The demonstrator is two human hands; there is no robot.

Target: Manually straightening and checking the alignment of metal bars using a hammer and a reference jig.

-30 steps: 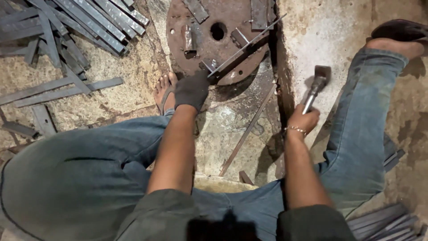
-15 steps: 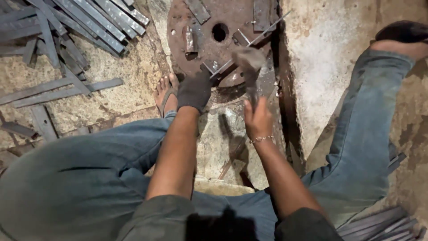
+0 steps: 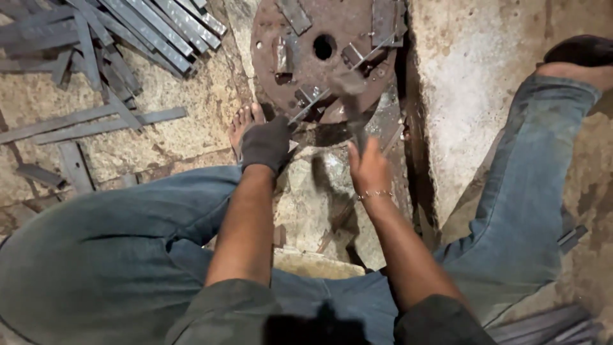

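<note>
A thin rod (image 3: 332,83) is laid across the rusty disc (image 3: 306,32), apparently so the disc can serve as an anvil. Its near end is pinched in the gloved left hand (image 3: 266,144), seemingly to steady it. A hammer (image 3: 350,96), blurred, is gripped in the right hand (image 3: 369,169), fingers closed round the handle, head over the rod.

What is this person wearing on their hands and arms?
The left hand wears a dark, worn fabric glove that ends at the wrist. The right hand is bare, with a thin beaded bracelet around the wrist. Both forearms are uncovered; dark short sleeves start only near the shoulders.
</note>
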